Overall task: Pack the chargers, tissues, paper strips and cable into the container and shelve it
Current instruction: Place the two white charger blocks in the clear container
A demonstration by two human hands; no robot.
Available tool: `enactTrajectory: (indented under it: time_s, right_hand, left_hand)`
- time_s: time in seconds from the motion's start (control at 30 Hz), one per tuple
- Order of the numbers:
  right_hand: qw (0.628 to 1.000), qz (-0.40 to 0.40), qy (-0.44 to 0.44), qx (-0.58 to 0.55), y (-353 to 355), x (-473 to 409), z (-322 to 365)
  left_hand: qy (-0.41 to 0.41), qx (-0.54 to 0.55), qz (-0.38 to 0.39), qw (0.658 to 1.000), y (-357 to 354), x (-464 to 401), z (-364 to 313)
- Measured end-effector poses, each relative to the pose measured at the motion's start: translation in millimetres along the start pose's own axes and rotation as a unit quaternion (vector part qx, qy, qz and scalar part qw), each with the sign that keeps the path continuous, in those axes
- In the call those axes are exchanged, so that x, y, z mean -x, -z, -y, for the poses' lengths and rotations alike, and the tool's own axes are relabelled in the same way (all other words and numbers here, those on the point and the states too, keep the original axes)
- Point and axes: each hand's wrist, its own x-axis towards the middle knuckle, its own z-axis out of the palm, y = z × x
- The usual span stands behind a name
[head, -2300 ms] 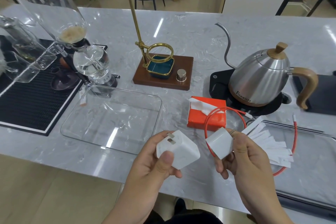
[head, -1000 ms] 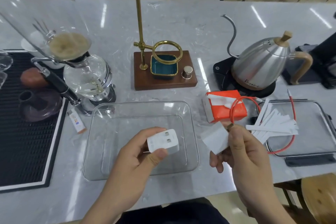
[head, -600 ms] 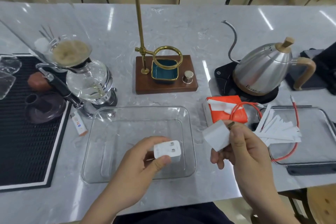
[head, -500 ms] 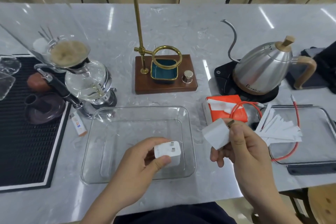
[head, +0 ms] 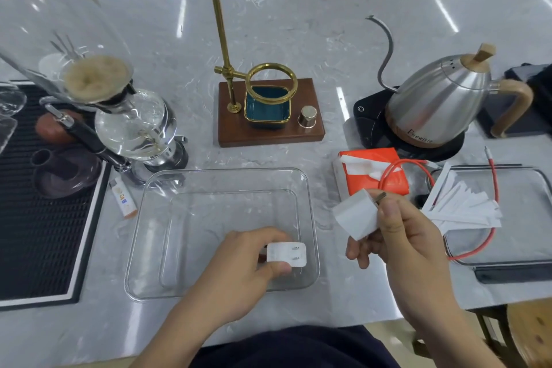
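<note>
- The step in hand looks like the first one: putting the chargers into the container (head: 298, 179).
- The container is a clear box on the worktop (head: 298, 39), right in front of the person. Nothing else is in it yet.
- The left hand (head: 239, 266) reaches into the near right corner of the box. Its fingers (head: 254, 236) and thumb pinch a white charger (head: 287, 254), prongs up. I cannot tell if it sits on the bottom.
- The right hand (head: 397, 236) is just right of the box, above the worktop. Its fingers pinch the second charger (head: 355, 216).
- Next, I think the left hand needs to let go and pull out. Then the right hand can bring its charger over the wall and set it down.
- The tissues (head: 373, 164) lie near, in a red pack behind the right hand.
- The red cable (head: 494, 182) loops over the pack and a tray (head: 537, 179).
- The paper strips (head: 466, 212) lie fanned out on that tray's edge.
- All three are waiting to be packed. No shelf shows.
</note>
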Motion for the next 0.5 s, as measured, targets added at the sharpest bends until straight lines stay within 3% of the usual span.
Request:
enactTrajectory:
  time_s: [0.2, 0.5]
  right_hand:
    - [1.0, -0.002, -0.008, -0.005, 4.2, -0.1, 0.7]
    - [1.0, 0.009, -0.009, -0.001, 4.3, 0.2, 3.8]
  left_hand:
    - [0.02, -0.031, 0.019, 0.999, -4.0, -5.4, 3.5]
    - [0.044, 0.005, 0.012, 0.999, -4.3, -7.2, 2.4]
